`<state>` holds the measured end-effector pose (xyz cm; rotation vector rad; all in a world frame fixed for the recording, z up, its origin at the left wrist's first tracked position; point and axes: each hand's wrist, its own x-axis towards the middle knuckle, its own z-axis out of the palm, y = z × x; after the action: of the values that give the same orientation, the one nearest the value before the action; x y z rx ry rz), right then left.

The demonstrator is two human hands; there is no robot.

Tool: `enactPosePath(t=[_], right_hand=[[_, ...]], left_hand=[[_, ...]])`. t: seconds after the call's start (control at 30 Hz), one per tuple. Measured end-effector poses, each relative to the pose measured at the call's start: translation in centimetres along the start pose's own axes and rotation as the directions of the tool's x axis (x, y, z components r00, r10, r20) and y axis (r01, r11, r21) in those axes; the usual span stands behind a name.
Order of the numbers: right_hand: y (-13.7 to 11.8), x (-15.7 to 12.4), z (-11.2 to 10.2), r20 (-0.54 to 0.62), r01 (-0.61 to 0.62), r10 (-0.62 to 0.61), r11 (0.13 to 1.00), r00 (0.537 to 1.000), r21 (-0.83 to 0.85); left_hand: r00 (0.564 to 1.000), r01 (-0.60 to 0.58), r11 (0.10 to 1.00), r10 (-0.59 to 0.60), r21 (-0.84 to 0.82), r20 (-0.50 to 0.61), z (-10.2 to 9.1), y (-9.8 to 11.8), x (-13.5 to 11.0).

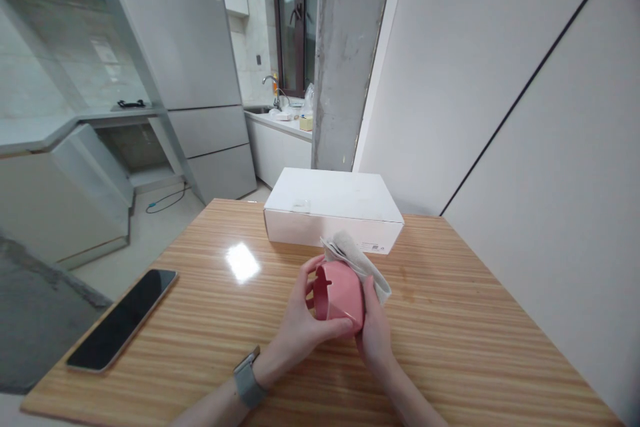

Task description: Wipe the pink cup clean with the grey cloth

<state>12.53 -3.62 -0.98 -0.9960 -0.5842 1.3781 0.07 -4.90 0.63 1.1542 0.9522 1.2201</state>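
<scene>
Tilted on its side above the table, a pink faceted cup-like container (341,293) has its notched opening turned to the left. My left hand (305,317) is closed round it, thumb along the near side and fingers at the rim. My right hand (374,325) presses a folded light grey cloth (357,260) against the container's right side. Part of the cloth sticks up beyond the container, in front of the white box. The fingers of my right hand are mostly hidden behind the cloth and container.
A closed white box (333,197) lies at the far edge of the wood-grain table (450,320). On the left of the table rests a smartphone (123,320), screen dark. A white wall (525,147) rises along the right side. Beyond stand a grey fridge (185,47) and a sink counter (280,137).
</scene>
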Motion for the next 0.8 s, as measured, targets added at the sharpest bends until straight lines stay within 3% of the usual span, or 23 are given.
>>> enactPosePath(t=[0.17,0.3,0.43,0.7,0.8], right_hand=[[0.3,-0.7,0.5,0.025,0.157,-0.156,0.987,0.987,-0.017],[0.2,0.0,0.1,-0.038,0.112,-0.113,0.993,0.993,-0.028],[0.1,1.0,-0.9,-0.042,0.030,-0.029,1.000,0.999,0.008],[-0.7,0.6,0.2,0.047,-0.030,0.025,0.991,0.999,0.128],[-0.8,0.4,0.5,0.044,-0.034,0.028,0.989,0.999,0.140]], left_hand=[[0.999,0.000,0.985,-0.006,-0.171,-0.035,-0.4,-1.9,0.8],[0.998,0.053,0.979,-0.045,-0.197,0.046,-0.3,-1.5,0.7],[0.982,0.146,0.983,-0.131,-0.112,0.133,0.0,-0.6,0.3],[1.000,-0.018,0.996,0.017,0.086,0.013,-0.4,-0.9,0.7],[1.000,0.013,0.997,-0.012,0.074,-0.009,-0.5,-1.1,0.8]])
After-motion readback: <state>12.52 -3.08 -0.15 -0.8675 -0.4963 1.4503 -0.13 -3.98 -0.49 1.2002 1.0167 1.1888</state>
